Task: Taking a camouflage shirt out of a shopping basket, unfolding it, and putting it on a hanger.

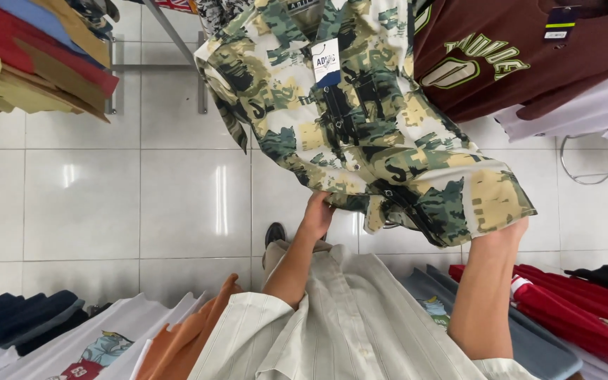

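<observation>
A short-sleeved shirt [360, 119] printed in green, cream and yellow camouflage patches hangs in front of me, with a white and blue tag [326, 62] near its collar. My left hand [316, 212] grips the shirt's lower hem from below. My right hand [504, 232] reaches up under the hem on the right; its fingers are hidden by the cloth. Both forearms rise from my pale striped shirt [346, 331].
A maroon T-shirt [522, 56] with pale lettering hangs at top right. Folded red and yellow garments [29, 63] sit top left, red ones [585, 309] bottom right, white, orange and navy ones [107, 338] bottom left. A metal rack leg [170, 42] stands on the white tiled floor [142, 204].
</observation>
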